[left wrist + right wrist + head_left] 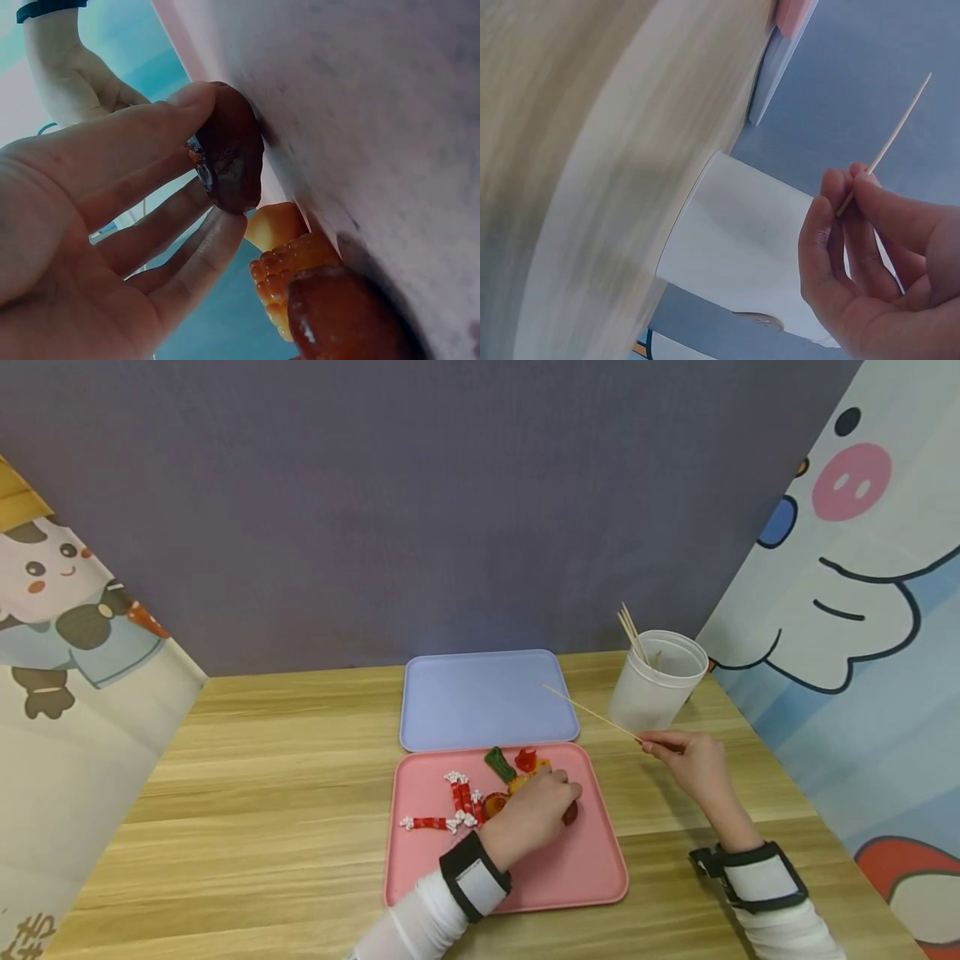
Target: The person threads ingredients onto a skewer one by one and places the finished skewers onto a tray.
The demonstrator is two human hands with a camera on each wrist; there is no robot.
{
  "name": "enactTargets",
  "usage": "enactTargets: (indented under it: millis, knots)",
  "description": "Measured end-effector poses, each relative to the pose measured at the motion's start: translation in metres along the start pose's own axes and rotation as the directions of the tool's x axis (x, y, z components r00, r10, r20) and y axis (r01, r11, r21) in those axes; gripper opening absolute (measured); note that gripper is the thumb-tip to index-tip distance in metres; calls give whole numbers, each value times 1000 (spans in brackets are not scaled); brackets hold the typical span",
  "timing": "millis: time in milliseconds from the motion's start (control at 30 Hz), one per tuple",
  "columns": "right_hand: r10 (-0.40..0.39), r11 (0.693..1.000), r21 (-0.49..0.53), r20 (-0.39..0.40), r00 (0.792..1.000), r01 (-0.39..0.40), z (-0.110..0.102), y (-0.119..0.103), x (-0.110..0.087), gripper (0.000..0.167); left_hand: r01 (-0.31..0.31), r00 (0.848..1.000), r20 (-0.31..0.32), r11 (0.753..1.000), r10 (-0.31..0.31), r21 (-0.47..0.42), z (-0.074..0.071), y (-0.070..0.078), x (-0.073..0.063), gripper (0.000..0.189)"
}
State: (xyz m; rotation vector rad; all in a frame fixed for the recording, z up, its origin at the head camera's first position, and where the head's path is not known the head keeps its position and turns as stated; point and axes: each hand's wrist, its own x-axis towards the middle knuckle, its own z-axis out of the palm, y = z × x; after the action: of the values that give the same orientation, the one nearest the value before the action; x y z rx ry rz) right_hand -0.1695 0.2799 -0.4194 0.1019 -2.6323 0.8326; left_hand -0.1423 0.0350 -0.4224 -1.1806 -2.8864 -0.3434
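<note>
My left hand is over the pink tray. Between its thumb and fingertips it pinches a glossy dark brown food piece, close to the tray surface. Beside that hand lie another brown piece, a yellow corn piece, a green piece and a red piece. Several red sticks with frilly white ends are left of them. To the right of the tray, my right hand pinches a thin wooden skewer near one end. Its other end points up and left, over the blue tray.
A white cup stands behind my right hand, with several skewers leaning in it. The blue tray lies directly behind the pink one. A grey partition rises at the back of the wooden table, with printed panels at both sides.
</note>
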Motion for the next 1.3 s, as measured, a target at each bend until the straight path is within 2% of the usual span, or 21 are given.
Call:
enactTargets:
  millis: [200,300,367,467,600,633,733,833,900,967,1067,1133,1200,1300]
  knots:
    - [-8,1000,9,3,1000,8,1,-2,-1,11,3,1000,22,999,-2,-53,1,-9,0,19]
    - [-12,1000,16,5,1000,12,2,-4,-1,11,1,1000,1,994,-1,-108,0,-17,-2,25]
    - [-24,999,22,-5,1000,24,3,-6,0,12,-1,1000,-20,984,-2,-179,-3,-22,-3,28]
    - [-59,998,29,-27,998,59,4,-10,2,11,11,998,-55,956,-29,-294,-8,-29,-6,35]
    - [-132,989,63,-49,990,135,5,-15,8,11,42,988,-116,890,-106,-454,-13,-37,-12,39]
    - [-145,986,70,-54,988,148,5,-17,9,12,61,982,-124,865,-141,-499,-14,-39,-13,39]
    - [-182,978,96,-65,981,187,5,-21,14,12,103,960,-137,761,-245,-641,-15,-47,-17,40]
    - [-192,975,103,-72,979,198,5,-25,17,12,131,935,-112,623,-336,-771,-16,-56,-21,38]
    - [-192,973,114,-73,979,199,6,-28,18,12,136,924,-85,529,-372,-838,-18,-63,-24,37]
    - [-188,973,125,-74,979,196,7,-29,19,12,146,918,-26,400,-395,-905,-20,-68,-26,38]
    - [-187,969,149,-72,980,196,8,-31,20,13,139,907,48,189,-419,-972,-25,-75,-28,44]
    - [-188,967,160,-73,979,198,8,-33,21,13,113,898,72,70,-435,-991,-28,-80,-29,46]
    - [-187,967,162,-73,980,196,8,-35,21,14,59,887,62,-22,-457,-998,-31,-84,-29,46]
    - [-183,967,163,-79,980,194,7,-38,22,14,-6,870,53,-118,-490,-993,-35,-89,-28,43]
